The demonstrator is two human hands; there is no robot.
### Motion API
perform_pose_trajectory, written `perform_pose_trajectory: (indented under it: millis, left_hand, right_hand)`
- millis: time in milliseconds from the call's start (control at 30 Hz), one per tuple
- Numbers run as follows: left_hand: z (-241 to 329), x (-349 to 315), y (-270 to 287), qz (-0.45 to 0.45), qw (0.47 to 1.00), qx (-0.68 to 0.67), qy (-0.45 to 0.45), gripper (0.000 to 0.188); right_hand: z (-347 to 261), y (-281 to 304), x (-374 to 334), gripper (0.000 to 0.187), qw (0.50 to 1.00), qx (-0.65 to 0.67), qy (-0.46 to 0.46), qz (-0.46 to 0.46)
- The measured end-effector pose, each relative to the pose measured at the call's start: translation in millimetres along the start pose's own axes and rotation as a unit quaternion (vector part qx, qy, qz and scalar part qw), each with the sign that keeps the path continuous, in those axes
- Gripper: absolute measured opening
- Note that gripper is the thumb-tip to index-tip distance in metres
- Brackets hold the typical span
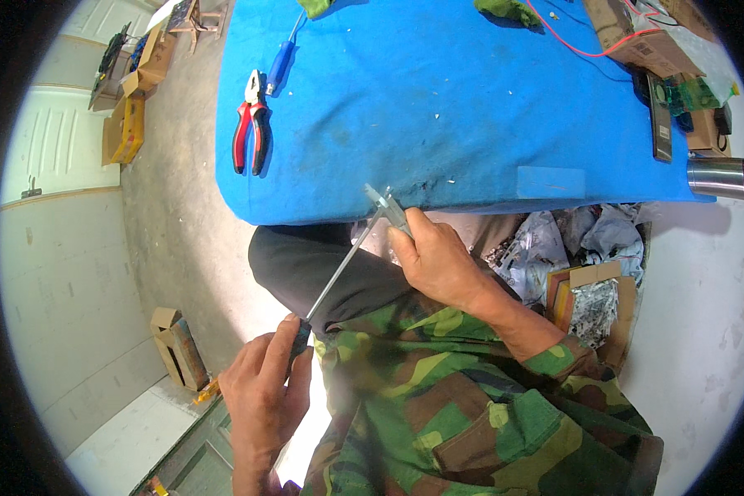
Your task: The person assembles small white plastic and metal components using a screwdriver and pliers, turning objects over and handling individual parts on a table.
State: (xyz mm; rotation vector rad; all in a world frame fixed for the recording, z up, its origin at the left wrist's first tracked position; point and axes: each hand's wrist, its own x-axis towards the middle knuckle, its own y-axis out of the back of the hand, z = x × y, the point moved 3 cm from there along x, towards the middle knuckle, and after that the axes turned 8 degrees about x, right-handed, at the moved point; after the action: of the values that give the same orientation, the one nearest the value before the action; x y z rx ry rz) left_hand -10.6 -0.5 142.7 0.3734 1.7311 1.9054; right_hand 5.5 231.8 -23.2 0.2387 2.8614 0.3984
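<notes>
My left hand (263,384) is closed round the dark handle of a long screwdriver (337,275), whose shaft slants up and to the right. My right hand (445,263) grips a small grey piece (388,209) with a pronged end, just off the table's near edge. The screwdriver's tip meets this piece; whether it sits in a screw is too small to tell. Pliers (252,124) with red and black handles lie at the table's left side. Just beyond them is a second screwdriver (282,64) with a blue handle.
The blue-covered table (364,107) spans the upper middle. Boxes (649,50) and a red cord (560,39) lie far right, with a steel cup (722,178) nearer. Below the table's right end stand plastic bags (537,248) and an open carton (624,318).
</notes>
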Motion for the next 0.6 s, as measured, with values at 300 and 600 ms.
perform_pose_trajectory:
  millis: [300,600]
  left_hand:
    - [-1.1,4.9,-6.6,-0.014,1.000,-0.024,0.009,0.043]
    - [-2.0,7.9,-3.3,-0.017,1.000,-0.006,-0.001,0.046]
  right_hand:
    - [-2.1,4.0,0.7,0.030,0.999,0.027,-0.012,-0.010]
    - [3.4,4.5,3.9,0.031,0.988,0.127,-0.069,-0.050]
